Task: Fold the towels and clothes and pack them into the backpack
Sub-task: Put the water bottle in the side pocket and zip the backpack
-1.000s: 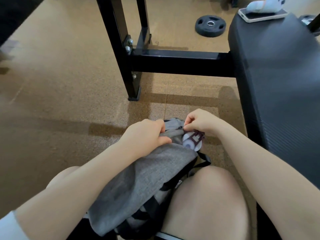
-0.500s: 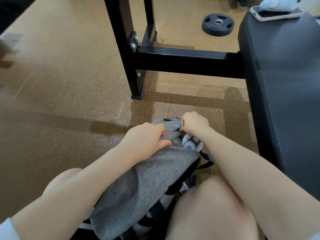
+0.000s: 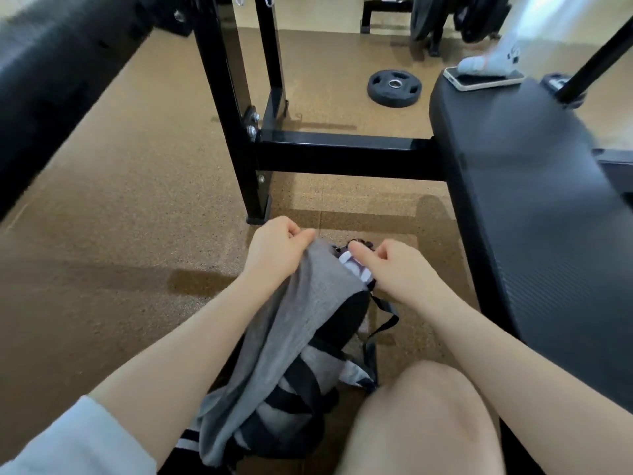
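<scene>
A grey backpack (image 3: 274,354) with black straps stands between my knees on the floor. My left hand (image 3: 277,248) pinches the grey fabric at its top left edge. My right hand (image 3: 394,265) is closed at the top right of the bag, its thumb against a white and dark round charm (image 3: 352,269) that hangs there. What the right fingers hold is hidden; it looks like the zipper end by the charm. No towels or clothes show; the bag's inside is hidden.
A black padded bench (image 3: 524,207) runs along my right, with a phone (image 3: 479,80) and a light sock (image 3: 493,56) on its far end. A black steel frame (image 3: 246,132) stands just ahead. A weight plate (image 3: 394,87) lies on the cork floor beyond.
My hands have spread apart along the top of the backpack, the left one moving up and left, the right one to the right. The view has tilted up and shows more of the room.
</scene>
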A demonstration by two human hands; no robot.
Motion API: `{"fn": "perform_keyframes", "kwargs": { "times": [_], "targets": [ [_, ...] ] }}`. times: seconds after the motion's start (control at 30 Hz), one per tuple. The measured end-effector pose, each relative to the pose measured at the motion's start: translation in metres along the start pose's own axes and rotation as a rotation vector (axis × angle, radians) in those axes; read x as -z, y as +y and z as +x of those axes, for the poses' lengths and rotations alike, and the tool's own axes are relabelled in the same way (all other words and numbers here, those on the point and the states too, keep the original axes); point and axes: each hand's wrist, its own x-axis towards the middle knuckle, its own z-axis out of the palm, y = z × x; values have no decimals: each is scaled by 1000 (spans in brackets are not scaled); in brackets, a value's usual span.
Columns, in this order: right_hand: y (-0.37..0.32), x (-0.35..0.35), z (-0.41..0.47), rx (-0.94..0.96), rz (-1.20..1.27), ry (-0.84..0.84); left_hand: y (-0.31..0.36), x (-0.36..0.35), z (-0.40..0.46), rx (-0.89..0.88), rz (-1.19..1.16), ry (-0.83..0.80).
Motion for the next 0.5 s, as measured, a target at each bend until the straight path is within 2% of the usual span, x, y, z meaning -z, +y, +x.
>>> {"fn": "perform_keyframes", "kwargs": {
  "times": [0.07, 0.13, 0.2, 0.3, 0.37, 0.43, 0.47, 0.5],
  "targets": [
    [-16, -2, -20, -108, 40, -256, -2, 7, 11, 114, -165, 106],
    [-24, -14, -31, -68, -12, -414, -6, 14, 20, 294, -432, 239],
    [-29, -33, -33, 44, -55, -427, -11, 20, 28, 441, -612, 343],
    [-35, -60, -25, 85, 12, -234, -20, 26, 35, 475, -727, 381],
    [-31, -69, -12, 97, -28, -64, -31, 26, 30, 441, -721, 339],
    [-22, -69, 1, 127, -192, 13, -44, 25, 17, 382, -592, 182],
    [-18, -67, 5, 145, -274, 18, -52, 23, 11, 324, -434, 73],
    [-12, -63, 10, 150, -330, 8, -59, 24, 7, 254, -158, -6]
  ]
}}
